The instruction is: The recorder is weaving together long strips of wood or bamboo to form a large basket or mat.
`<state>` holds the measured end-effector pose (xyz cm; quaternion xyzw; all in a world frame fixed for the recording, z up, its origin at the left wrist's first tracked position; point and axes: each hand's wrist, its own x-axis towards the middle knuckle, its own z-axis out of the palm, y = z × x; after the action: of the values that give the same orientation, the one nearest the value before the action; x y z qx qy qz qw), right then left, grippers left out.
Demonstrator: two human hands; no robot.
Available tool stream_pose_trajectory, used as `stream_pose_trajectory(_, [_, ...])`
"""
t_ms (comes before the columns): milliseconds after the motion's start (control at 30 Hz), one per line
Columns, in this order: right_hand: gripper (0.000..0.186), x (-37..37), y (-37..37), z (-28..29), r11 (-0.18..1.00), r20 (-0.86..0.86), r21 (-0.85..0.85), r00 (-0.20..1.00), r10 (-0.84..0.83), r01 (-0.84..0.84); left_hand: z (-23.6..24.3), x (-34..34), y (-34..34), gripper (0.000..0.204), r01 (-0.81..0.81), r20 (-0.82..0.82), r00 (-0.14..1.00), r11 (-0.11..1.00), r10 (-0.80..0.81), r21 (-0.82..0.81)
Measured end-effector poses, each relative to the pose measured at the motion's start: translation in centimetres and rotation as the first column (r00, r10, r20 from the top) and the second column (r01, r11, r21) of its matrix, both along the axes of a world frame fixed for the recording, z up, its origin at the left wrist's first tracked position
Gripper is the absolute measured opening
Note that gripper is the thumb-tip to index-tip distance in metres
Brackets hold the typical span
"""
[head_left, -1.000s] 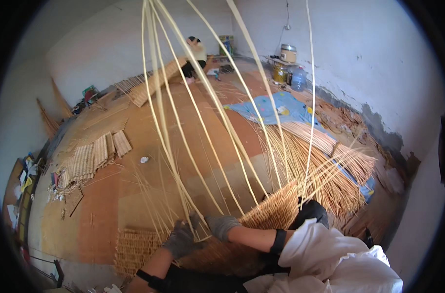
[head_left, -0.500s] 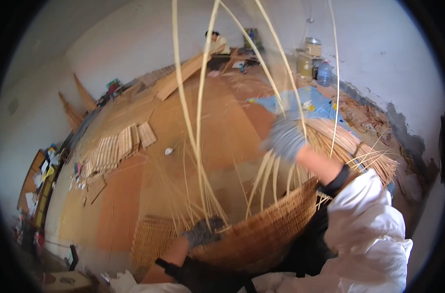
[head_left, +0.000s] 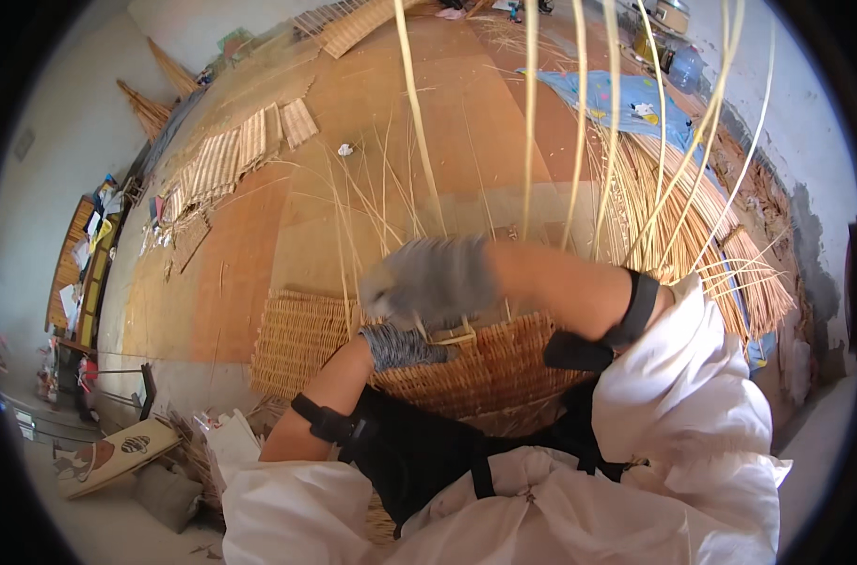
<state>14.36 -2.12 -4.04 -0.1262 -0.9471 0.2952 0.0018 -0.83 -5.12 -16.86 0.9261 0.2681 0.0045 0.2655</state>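
A curved woven wicker piece [head_left: 504, 363] lies across my lap, its long pale canes standing up from the upper edge. My left hand [head_left: 400, 348], in a grey knit glove, is closed on that edge, its fingers pointing right along the weave. Just above it, my right hand [head_left: 433, 280], in a matching glove, reaches across from the right. Motion smears its fingers, so I cannot see whether they hold a cane. A tall upright cane [head_left: 417, 113] rises behind this hand. My right forearm hides part of the wicker edge and the canes' feet.
A large bundle of loose canes [head_left: 654, 193] lies at the right, beside a blue sheet [head_left: 626, 104]. Slatted mats [head_left: 226, 155] rest on the brown floor boards [head_left: 353, 122] at the left. Near the lower left is a printed box [head_left: 118, 457]. A water jug [head_left: 685, 71] stands by the right wall.
My right hand has swept left and down from the cane bundle to just above my left hand. The view has tilted down, and the far person has left it. My left hand stays at the wicker edge.
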Motion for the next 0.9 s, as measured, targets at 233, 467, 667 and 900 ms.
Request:
stream_pose_trajectory(233, [0.028,10.4,-8.4,-14.8,0.392,-0.331,-0.903,0.294,-0.897,0.177,1.5,0.9,0.0,0.064,-0.104,0.009,0.994,0.990,0.106,-0.099])
stream_pose_trajectory(467, [0.044,12.4,-12.9,-12.2,0.204,-0.144,-0.891,0.172,-0.974,0.406,2.2,3.4,1.8,0.043,0.039,0.010,0.999,0.971,-0.038,-0.235])
stream_pose_trajectory(667, [0.032,16.1,-13.3,-16.1,-0.061,0.062,-0.998,-0.179,-0.982,-0.010,1.0,5.3,-2.1,0.036,-0.309,0.183,0.930,0.948,0.319,-0.080])
stream_pose_trajectory(900, [0.022,15.7,-13.4,-15.7,-0.030,0.047,-0.993,-0.154,-0.987,-0.114,2.3,7.0,-3.2,0.026,-0.492,0.146,0.843,0.852,0.518,-0.179])
